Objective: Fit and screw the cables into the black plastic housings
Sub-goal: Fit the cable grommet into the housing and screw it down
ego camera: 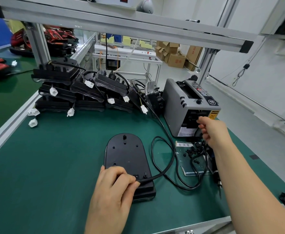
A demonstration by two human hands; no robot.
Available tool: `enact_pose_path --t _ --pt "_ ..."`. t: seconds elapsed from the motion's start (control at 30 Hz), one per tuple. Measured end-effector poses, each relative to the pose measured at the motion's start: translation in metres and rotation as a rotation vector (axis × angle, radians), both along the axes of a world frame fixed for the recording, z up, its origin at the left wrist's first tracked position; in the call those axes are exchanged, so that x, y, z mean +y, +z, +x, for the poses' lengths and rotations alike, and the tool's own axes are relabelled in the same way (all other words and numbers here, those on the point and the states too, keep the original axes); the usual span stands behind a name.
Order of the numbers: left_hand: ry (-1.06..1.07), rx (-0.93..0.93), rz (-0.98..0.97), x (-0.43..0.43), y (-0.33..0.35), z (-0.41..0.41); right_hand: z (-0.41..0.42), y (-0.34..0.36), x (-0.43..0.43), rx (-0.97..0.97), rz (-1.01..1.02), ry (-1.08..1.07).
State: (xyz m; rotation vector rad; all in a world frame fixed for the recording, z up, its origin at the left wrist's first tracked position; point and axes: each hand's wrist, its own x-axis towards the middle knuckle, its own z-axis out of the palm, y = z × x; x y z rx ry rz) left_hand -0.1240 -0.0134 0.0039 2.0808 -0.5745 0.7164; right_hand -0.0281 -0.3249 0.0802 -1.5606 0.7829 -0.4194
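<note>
One black housing point(127, 154) lies alone on the table point(53, 166). The stacked housings point(58, 98) behind it number at least eight; overlap prevents an exact count. Eight white connectors point(53, 91) show around them. There is one grey machine point(177, 105), one screwdriver point(217, 179), one thick cable point(160, 174), and two hands, the left hand point(111, 188) and the right hand point(212, 130). The black screws point(191, 152) are too many to count.

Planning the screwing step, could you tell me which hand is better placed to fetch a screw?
Right: the right hand is beside the screws, while the left hand holds the cable on the housing.
</note>
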Motion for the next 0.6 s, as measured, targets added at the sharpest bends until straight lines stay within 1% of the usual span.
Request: enact_pose_path --t 0.37,0.6 --pt "-0.019 0.012 -0.017 0.0 -0.001 -0.002 0.007 0.0 0.005 -0.085 0.101 -0.075" --pt "-0.024 0.02 -0.026 0.0 0.001 -0.003 0.016 -0.002 0.012 -0.115 0.013 -0.199"
